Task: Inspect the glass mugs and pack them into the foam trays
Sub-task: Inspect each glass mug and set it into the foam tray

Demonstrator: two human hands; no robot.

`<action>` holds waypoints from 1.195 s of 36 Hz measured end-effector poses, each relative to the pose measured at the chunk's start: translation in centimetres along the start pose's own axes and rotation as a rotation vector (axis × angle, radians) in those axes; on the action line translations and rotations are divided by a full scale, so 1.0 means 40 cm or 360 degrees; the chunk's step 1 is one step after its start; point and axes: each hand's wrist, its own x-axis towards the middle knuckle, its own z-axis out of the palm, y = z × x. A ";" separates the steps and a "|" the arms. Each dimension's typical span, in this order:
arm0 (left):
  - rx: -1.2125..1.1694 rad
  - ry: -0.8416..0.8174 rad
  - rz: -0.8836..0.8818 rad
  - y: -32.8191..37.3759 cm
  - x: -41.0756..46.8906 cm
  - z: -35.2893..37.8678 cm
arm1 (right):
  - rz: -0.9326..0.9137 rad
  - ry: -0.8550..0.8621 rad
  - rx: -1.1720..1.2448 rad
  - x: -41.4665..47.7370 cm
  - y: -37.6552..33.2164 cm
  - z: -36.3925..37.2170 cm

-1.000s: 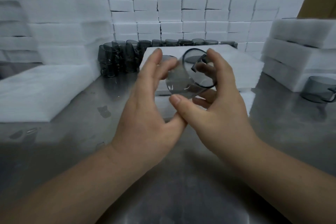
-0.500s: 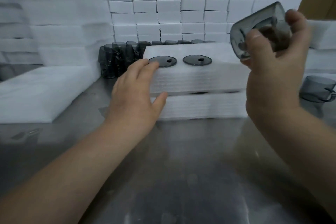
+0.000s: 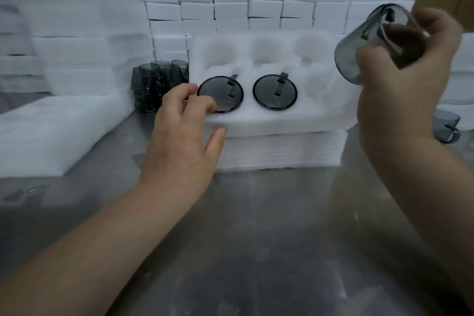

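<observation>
The right hand (image 3: 402, 90) has its grip closed around a smoky grey glass mug (image 3: 364, 46), with the thumb on the outer wall and the fingers showing dark through the glass. It holds the mug tilted in the air above the right end of the foam tray (image 3: 269, 120). The left hand (image 3: 184, 136) holds nothing and its grip is relaxed. Its loosely bent fingers lie on the tray's front left corner, with the fingertips at the rim of the left packed mug (image 3: 225, 95) and the thumb against the tray's front edge. The tray has two rows of three pockets. The left packed mug sits mouth up in the front left pocket and a second packed mug (image 3: 274, 92) sits in the front middle one, while the other four pockets show bare foam. The tray rests on a stack of foam sheets (image 3: 282, 154) on the steel table (image 3: 256, 238). A cluster of grey mugs (image 3: 151, 84) stands on the table just behind the tray's left end, and a single mug (image 3: 446, 126) stands at the far right. A thick foam slab (image 3: 51, 131) lies at the left, and a wall of stacked white foam blocks (image 3: 256, 2) rises behind.
</observation>
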 end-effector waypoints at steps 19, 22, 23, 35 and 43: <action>0.0004 -0.0031 -0.0006 -0.005 -0.004 0.005 | 0.0062 -0.0099 -0.0061 -0.012 0.036 0.008; 0.0003 -0.0025 0.0008 -0.006 -0.004 0.006 | 0.0127 -0.0026 0.0073 -0.008 0.031 0.009; -0.0004 -0.0020 0.0016 -0.007 -0.004 0.007 | 0.0151 0.0013 0.0109 -0.005 0.030 0.010; -0.0058 -0.0001 0.0100 -0.014 -0.004 0.012 | 0.0674 0.0472 0.0445 0.057 0.014 -0.007; -0.0065 -0.0003 0.0060 -0.008 -0.006 0.009 | 0.0713 0.0508 0.0423 0.071 0.001 -0.021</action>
